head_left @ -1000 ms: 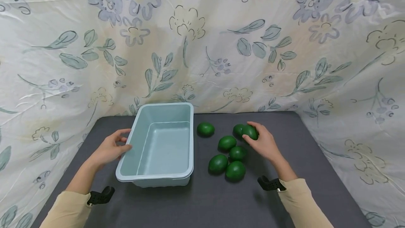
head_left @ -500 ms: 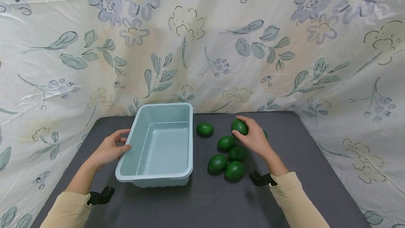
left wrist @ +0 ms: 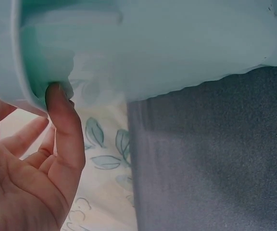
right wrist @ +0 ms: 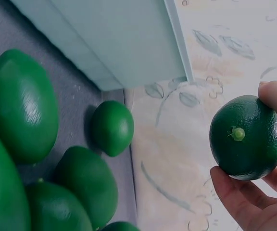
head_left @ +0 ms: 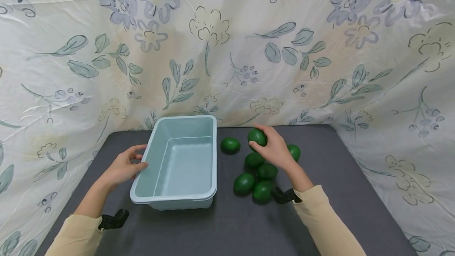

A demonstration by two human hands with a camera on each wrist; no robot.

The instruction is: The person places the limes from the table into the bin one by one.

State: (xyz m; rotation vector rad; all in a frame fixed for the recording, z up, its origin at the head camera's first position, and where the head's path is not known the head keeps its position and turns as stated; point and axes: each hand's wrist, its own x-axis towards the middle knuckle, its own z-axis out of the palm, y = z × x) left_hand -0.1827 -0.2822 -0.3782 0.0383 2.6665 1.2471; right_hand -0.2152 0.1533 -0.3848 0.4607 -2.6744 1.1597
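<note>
In the head view, the right hand (head_left: 275, 145) grips a green fruit (head_left: 256, 137) between thumb and fingers, at the left side of this hand. Some loose fruits (head_left: 244, 184) lie near below it; if the hand dips too low, it may knock them, I think, and they could roll on the bench (head_left: 234, 232).

In the left wrist view, the left hand (left wrist: 30, 178) holds the rim of the basin (left wrist: 186, 43), with a fingertip under it. A loose hold could let the basin shift if something bumps it.

In the right wrist view, the green fruit sits at the fingertips; being shiny, probably smooth, it might slip.
</note>
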